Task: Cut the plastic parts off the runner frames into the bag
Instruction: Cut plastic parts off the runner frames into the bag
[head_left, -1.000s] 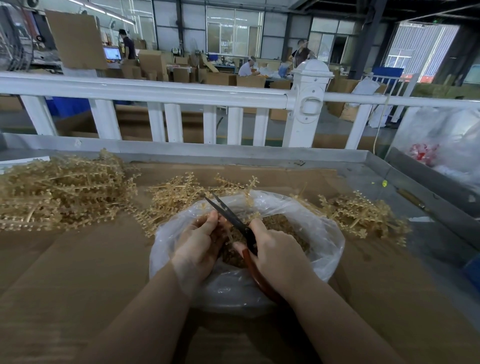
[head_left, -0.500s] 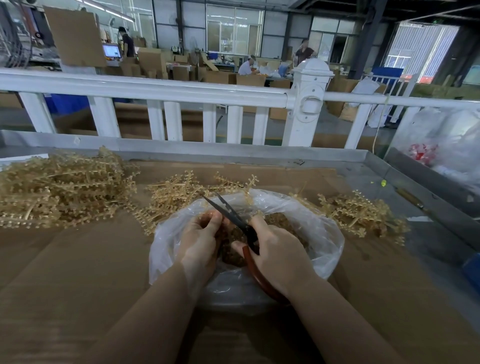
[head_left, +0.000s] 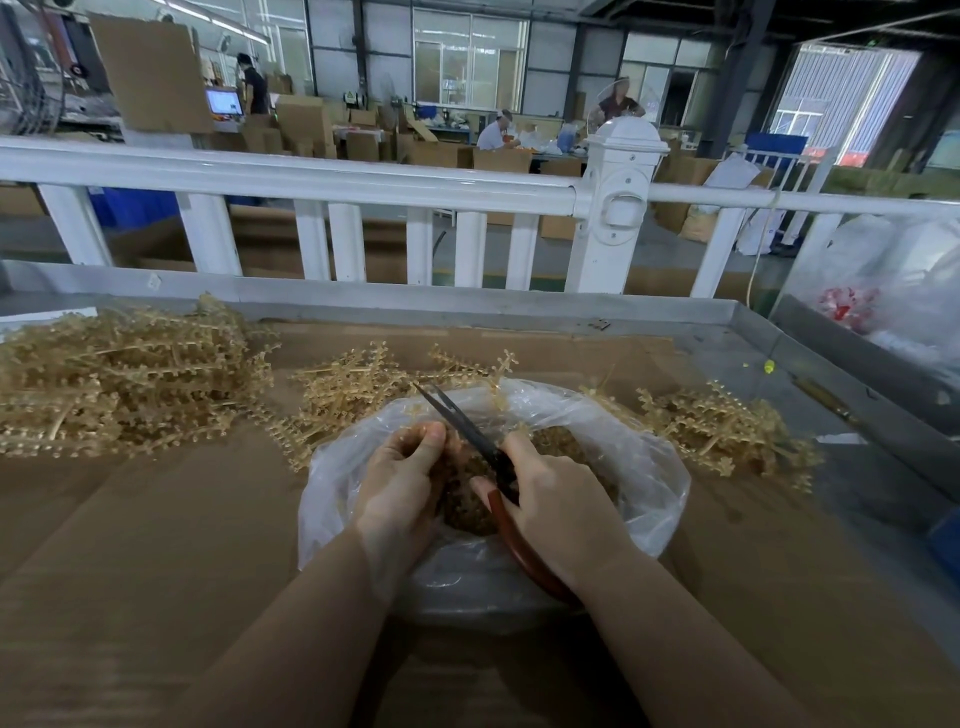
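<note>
Scissors (head_left: 470, 434) are held over the bag (head_left: 649, 467), with the long axis running from the red handle near the person up to the dark tips, which point away and to the left. The blades are slightly parted at the tips. The handle is gripped by the right hand (head_left: 561, 512), whose fingers are curled round it. The left hand (head_left: 402, 483) is seen just left of the blades, over the bag's mouth; its fingers are bent and closed on a small piece of runner frame, of which very little can be seen. The bag is of clear plastic, is open at the top and stands on the brown cardboard (head_left: 156, 545). Inside it a heap of small tan cut parts (head_left: 558, 441) is seen. Behind the bag more runner frames (head_left: 353, 387) are lying, a bigger pile (head_left: 119, 374) is left of the bag, and another pile (head_left: 722, 426) is right of the bag.
</note>
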